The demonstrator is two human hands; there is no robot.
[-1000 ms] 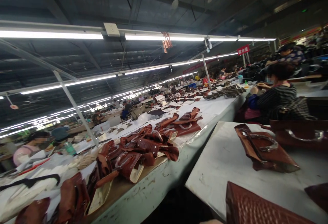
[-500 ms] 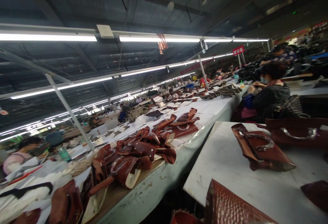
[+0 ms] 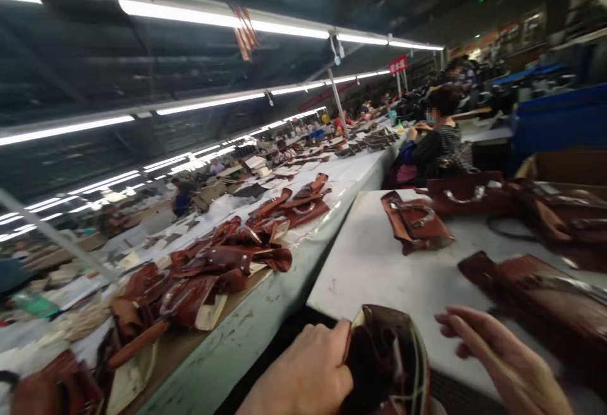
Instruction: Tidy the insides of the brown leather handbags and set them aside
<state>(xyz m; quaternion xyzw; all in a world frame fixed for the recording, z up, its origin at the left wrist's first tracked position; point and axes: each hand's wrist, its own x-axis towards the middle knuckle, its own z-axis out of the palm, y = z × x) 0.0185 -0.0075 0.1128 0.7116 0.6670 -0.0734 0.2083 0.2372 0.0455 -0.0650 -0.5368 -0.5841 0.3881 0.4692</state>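
Note:
At the bottom of the view, my left hand [image 3: 308, 371] grips the left rim of a brown leather bag [image 3: 422, 345]. The bag's mouth gapes upward and shows a dark inside with a pale edge. My right hand [image 3: 502, 358] is off to the bag's right, apart from it, with fingers stretched out and nothing in them. Right of that hand lies another brown leather handbag [image 3: 545, 282] with a plastic-wrapped handle. A smaller brown handbag [image 3: 420, 225] rests farther back on the white tabletop [image 3: 351, 244].
On the left, a long workbench [image 3: 265, 314] carries a heap of brown leather bags [image 3: 213, 269]. More handbags [image 3: 467, 193] lie along the right table's back, near a cardboard box [image 3: 564, 165] and blue bins [image 3: 559, 117]. A seated co-worker [image 3: 439, 143] is beside the bench.
The view has swung right and down. Both my hands have come into sight, the left holding the bag's rim. More handbags, the box and the blue bins now show on the right.

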